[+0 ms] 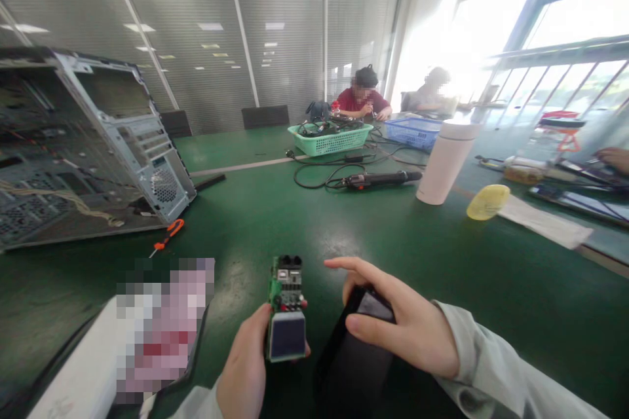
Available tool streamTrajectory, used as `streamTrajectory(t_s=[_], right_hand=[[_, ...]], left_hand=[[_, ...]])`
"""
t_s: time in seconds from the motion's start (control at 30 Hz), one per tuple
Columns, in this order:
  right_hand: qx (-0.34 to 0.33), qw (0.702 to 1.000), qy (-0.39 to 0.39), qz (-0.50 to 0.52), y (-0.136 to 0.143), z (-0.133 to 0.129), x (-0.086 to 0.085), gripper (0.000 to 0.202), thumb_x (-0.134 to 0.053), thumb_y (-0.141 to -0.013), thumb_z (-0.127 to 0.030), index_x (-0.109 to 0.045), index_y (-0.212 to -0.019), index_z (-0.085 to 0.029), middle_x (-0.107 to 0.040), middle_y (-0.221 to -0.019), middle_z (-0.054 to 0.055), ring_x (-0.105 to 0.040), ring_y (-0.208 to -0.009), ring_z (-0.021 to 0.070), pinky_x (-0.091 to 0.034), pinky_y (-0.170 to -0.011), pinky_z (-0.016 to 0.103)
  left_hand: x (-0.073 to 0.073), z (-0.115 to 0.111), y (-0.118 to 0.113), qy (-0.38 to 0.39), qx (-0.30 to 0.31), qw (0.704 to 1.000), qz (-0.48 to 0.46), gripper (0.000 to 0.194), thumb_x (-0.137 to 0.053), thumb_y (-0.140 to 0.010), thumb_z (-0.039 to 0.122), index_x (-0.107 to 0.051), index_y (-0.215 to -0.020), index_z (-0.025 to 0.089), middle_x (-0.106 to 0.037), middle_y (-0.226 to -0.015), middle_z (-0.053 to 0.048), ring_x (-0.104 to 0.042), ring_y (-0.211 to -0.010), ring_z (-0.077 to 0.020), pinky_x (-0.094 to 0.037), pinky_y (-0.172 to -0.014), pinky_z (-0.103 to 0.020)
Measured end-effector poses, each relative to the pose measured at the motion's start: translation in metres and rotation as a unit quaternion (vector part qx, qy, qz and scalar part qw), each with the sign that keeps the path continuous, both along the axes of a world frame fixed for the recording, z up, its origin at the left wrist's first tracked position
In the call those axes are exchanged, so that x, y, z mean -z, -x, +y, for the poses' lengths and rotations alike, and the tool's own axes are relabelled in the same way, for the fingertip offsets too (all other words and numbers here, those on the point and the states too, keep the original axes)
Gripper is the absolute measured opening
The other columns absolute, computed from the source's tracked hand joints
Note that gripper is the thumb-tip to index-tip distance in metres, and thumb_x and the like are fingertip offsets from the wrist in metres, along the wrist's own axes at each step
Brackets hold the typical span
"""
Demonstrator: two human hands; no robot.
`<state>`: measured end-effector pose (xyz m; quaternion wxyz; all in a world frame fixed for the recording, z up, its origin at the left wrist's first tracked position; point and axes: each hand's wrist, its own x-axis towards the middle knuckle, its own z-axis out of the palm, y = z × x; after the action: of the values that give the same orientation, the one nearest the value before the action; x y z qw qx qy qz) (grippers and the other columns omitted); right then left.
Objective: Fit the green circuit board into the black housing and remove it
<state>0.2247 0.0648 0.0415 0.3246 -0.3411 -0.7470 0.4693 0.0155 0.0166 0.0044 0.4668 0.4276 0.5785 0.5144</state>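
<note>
My left hand [248,357] is closed around the lower sides of a small green circuit board [287,301]. The board is tilted up toward me, with a dark square screen at its near end and two round black parts at its far end. Just to the right, my right hand [400,317] grips a black flat casing [358,366] with a glossy upper part; whether it is a cover or a device I cannot tell. Its thumb lies across the top, and its index finger stretches out toward the board. A gap separates the board from the black casing.
At left stands an opened computer case [167,170], with an orange-handled screwdriver [170,234] near it. A white box [93,353] lies at lower left. Farther back are an electric screwdriver [378,180], a green basket [331,141], a blue basket [413,133] and a pink tumbler [447,163]. Two people sit beyond.
</note>
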Motion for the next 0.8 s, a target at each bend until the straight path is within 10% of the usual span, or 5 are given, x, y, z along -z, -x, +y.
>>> streamTrajectory(t_s=[0.33,0.57,0.8], right_hand=[[0.251,0.919,0.256,0.164,-0.007,0.033,0.001,0.050,-0.068,-0.070,-0.053,-0.059,-0.106,-0.019,-0.063,-0.090,0.003,-0.058,-0.078,0.0135,-0.046,-0.065,0.024],[0.030,0.833,0.500,0.235,-0.002,0.027,0.006,0.034,-0.064,-0.078,-0.044,-0.059,-0.093,-0.014,-0.065,-0.080,0.004,-0.065,-0.069,0.0138,-0.052,-0.066,0.025],[-0.187,0.772,0.549,0.261,0.002,0.024,0.022,0.044,-0.053,-0.080,-0.049,-0.061,-0.101,-0.011,-0.061,-0.078,0.003,-0.062,-0.067,0.0129,-0.050,-0.058,0.023]], left_hand=[[-0.003,0.005,0.000,0.025,0.068,0.982,-0.173,0.046,-0.052,-0.078,0.052,-0.074,-0.093,0.014,-0.073,-0.057,-0.005,-0.056,-0.052,-0.0167,-0.041,-0.054,-0.027],[0.001,0.006,0.002,0.026,0.076,0.981,-0.179,0.046,-0.054,-0.078,0.053,-0.073,-0.098,0.016,-0.075,-0.061,-0.004,-0.057,-0.054,-0.0162,-0.041,-0.054,-0.026],[-0.001,0.004,-0.001,0.020,0.071,0.991,-0.113,0.044,-0.053,-0.080,0.053,-0.071,-0.065,0.016,-0.074,-0.062,-0.007,-0.061,-0.060,-0.0195,-0.045,-0.060,-0.030]])
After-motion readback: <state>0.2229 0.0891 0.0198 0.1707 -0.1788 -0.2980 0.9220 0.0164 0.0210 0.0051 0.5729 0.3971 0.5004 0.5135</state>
